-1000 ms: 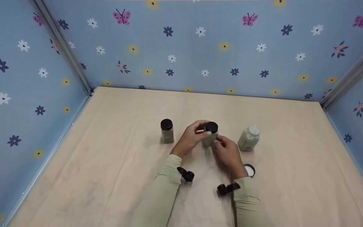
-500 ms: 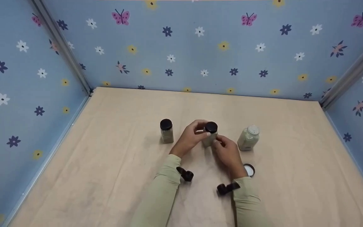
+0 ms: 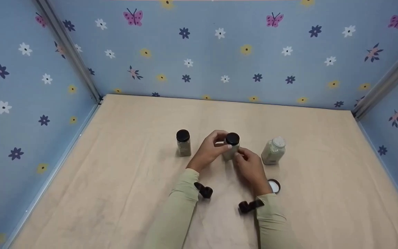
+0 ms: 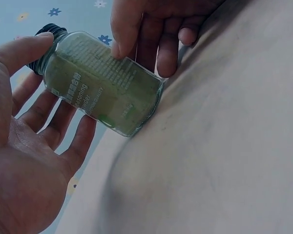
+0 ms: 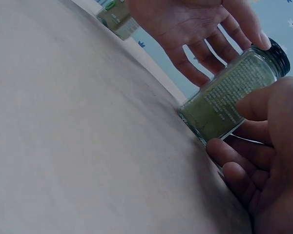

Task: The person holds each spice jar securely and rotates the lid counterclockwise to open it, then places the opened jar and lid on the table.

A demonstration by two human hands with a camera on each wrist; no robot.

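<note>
A glass seasoning powder jar (image 4: 102, 83) with green powder and a black cap (image 3: 233, 138) stands upright on the table between both hands. My left hand (image 3: 207, 152) holds it near the top, thumb on the cap's edge and fingers around the far side. Lower down, my right hand (image 3: 252, 169) grips the jar's right side between thumb and fingers, as the right wrist view shows. To the left is a second black-capped jar (image 3: 184, 148). On the right stands a jar with a white top (image 3: 274, 152), filled with pale green contents.
A black-rimmed lid with a white inside (image 3: 274, 186) lies by the right wrist, partly hidden by it. The beige cloth-covered table (image 3: 92, 180) is enclosed by blue flowered panels (image 3: 212, 52) at the back and sides.
</note>
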